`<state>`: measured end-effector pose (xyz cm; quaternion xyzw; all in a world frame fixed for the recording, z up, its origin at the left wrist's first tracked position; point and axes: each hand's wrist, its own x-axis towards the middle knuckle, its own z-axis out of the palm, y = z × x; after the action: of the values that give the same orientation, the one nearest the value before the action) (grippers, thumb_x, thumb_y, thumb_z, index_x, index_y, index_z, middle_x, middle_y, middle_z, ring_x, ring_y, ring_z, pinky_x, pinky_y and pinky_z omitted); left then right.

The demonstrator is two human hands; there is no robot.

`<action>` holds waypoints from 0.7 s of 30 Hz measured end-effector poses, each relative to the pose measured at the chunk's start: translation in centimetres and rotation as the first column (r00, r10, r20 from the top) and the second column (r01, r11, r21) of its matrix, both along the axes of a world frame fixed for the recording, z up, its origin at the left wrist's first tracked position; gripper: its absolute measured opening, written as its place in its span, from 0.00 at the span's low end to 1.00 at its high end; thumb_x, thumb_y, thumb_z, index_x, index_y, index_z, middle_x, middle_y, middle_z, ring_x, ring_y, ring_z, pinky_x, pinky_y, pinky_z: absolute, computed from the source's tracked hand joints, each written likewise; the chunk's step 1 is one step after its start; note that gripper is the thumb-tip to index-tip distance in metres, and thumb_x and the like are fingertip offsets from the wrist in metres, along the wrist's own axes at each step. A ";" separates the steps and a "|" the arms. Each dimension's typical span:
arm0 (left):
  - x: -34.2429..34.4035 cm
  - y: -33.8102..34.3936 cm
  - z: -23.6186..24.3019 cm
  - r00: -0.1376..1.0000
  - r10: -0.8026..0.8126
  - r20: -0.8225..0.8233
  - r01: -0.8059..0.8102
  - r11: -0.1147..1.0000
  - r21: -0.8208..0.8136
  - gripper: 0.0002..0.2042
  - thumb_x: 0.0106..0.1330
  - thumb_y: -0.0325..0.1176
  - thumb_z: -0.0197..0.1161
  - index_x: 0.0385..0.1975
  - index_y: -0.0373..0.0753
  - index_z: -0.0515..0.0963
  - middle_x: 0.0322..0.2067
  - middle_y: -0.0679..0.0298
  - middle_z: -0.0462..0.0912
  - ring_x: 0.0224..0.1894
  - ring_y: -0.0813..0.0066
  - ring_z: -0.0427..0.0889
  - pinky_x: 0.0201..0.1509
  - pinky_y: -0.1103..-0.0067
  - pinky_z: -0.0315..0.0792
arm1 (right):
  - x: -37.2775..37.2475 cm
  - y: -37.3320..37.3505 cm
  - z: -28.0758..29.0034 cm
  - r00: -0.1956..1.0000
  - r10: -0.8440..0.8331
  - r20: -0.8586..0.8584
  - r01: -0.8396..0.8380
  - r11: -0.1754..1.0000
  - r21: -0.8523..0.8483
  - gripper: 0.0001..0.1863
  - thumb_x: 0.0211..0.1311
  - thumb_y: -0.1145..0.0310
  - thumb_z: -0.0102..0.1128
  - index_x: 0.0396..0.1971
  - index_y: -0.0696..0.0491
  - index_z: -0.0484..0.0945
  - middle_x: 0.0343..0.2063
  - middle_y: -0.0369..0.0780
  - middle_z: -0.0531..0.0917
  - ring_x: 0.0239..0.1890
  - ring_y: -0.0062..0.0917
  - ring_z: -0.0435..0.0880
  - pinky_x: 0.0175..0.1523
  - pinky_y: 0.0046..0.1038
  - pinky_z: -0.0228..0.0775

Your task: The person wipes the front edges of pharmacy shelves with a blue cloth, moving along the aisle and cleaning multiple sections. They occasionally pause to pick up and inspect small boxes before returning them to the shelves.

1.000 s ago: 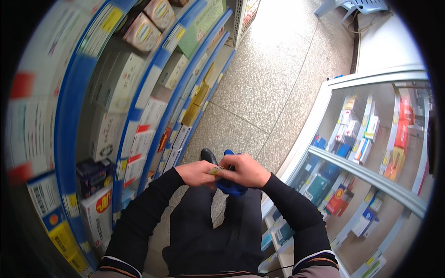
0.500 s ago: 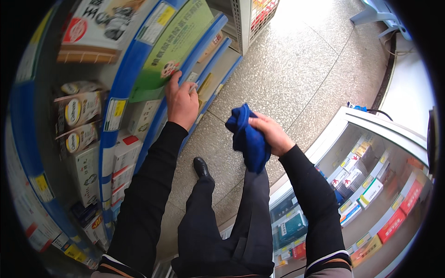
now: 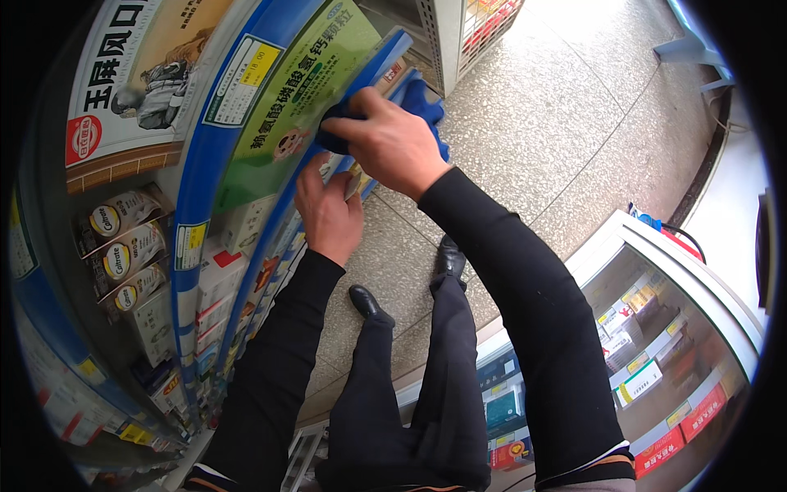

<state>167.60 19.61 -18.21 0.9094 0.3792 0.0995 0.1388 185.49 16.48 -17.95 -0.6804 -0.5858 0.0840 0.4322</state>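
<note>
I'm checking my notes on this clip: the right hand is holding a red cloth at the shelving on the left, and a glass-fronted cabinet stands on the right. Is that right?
Not quite: the cloth is blue, not red, as the head view shows. The right hand does hold it at the shelving, and the glass-fronted cabinet is on the right.

White-and-brown box [image 3: 123, 66]: large black characters, upper left
Green box [image 3: 303, 98]: dark characters, upper middle
Price tag [image 3: 243, 79]: black print on white-yellow, upper left
Packets [image 3: 131, 252]: lettering on ovals, left
Red boxes [image 3: 703, 412]: white characters, lower right
</note>
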 end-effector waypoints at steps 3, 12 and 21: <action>-0.1 0.1 0.1 1.000 -0.005 -0.012 0.005 1.000 -0.023 0.11 0.56 0.25 0.68 0.40 0.37 0.84 0.61 0.54 0.70 0.64 0.46 0.67 0.63 0.55 0.64 | 0.3 1.8 -1.3 0.966 0.140 0.216 -0.107 0.982 -0.157 0.14 0.56 0.69 0.64 0.42 0.40 0.87 0.45 0.40 0.78 0.44 0.33 0.84 0.40 0.33 0.83; -0.3 0.3 0.2 1.000 -0.002 -0.005 0.001 0.999 -0.043 0.12 0.55 0.25 0.68 0.41 0.36 0.84 0.62 0.53 0.69 0.66 0.47 0.66 0.65 0.55 0.64 | 8.3 4.2 -2.1 0.895 -0.293 0.337 0.380 0.896 -0.230 0.13 0.60 0.65 0.64 0.45 0.46 0.83 0.45 0.47 0.80 0.41 0.44 0.87 0.43 0.44 0.82; -0.5 0.3 0.0 1.000 0.000 0.012 0.001 0.999 -0.055 0.12 0.56 0.25 0.69 0.40 0.36 0.84 0.62 0.53 0.69 0.66 0.46 0.66 0.67 0.56 0.63 | 4.3 4.5 -1.7 0.960 -0.229 0.162 0.240 0.970 -0.047 0.07 0.58 0.69 0.60 0.35 0.51 0.82 0.41 0.47 0.79 0.39 0.44 0.86 0.42 0.44 0.82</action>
<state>167.12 19.95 -18.21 0.9048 0.3806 0.0946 0.1660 189.82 20.99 -19.68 -0.7634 -0.5299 -0.0017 0.3694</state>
